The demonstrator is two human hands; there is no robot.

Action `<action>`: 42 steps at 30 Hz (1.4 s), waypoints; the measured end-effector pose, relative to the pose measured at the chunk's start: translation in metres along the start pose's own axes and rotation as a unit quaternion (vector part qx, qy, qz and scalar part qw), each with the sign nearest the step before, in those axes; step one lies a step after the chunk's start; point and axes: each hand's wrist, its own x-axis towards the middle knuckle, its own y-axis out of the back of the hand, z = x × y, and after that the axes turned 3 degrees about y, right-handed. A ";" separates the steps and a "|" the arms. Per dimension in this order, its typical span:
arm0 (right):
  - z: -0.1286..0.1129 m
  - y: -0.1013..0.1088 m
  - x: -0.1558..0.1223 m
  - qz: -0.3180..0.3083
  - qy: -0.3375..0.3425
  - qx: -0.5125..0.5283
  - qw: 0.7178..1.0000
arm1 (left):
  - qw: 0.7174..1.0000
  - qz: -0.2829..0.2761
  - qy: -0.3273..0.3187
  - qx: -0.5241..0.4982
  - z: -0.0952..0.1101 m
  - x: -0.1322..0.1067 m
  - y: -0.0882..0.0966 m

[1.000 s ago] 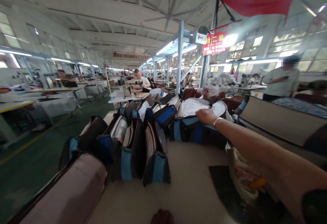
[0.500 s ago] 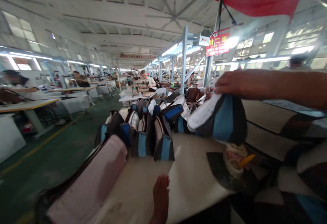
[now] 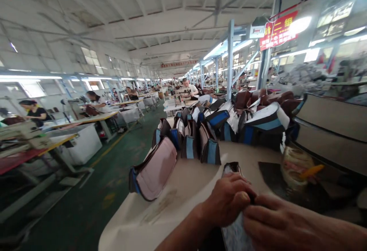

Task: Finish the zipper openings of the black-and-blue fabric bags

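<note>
Close in front of me, my left hand [image 3: 229, 195] and my right hand [image 3: 273, 220] meet over a bag piece [image 3: 236, 235] with a whitish-grey face and dark edging. The fingers of both hands are bent and pressed onto its dark edge, thumbs close together. Much of this piece lies hidden under the hands. Ahead on the table, several sewn bag pieces [image 3: 190, 148] stand in rows, dark grey with blue strips. A larger bag piece with a pinkish panel [image 3: 157, 169] leans at the table's left edge.
A glue-stained jar [image 3: 296, 163] with a yellow handle [image 3: 312, 171] in it stands on a dark mat [image 3: 269, 172] at right. Stacked beige panels [image 3: 329, 136] rise beyond it. The pale table [image 3: 137, 220] ends at a green aisle [image 3: 94, 190]; people work at sewing tables farther off.
My right hand has let go of the blue-striped bag piece at the right and come down beside my left hand. Both now grip another piece. The view has swung left.
</note>
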 end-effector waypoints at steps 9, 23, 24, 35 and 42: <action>0.003 -0.009 -0.048 0.019 -0.287 0.189 0.939 | 0.997 -0.078 0.012 0.015 -0.011 -0.009 0.006; 0.040 0.005 -0.060 0.052 -0.432 0.494 0.753 | 0.907 -0.234 0.275 -0.215 0.004 0.051 0.029; 0.038 0.005 -0.060 0.061 -0.437 0.502 0.744 | 0.900 -0.228 0.291 -0.231 0.003 0.052 0.026; 0.045 0.006 -0.062 0.087 -0.428 0.559 0.705 | 0.864 -0.192 0.369 -0.282 0.002 0.062 0.007; 0.043 -0.003 -0.065 0.109 -0.431 0.592 0.672 | 0.852 -0.199 0.383 -0.296 0.005 0.063 0.005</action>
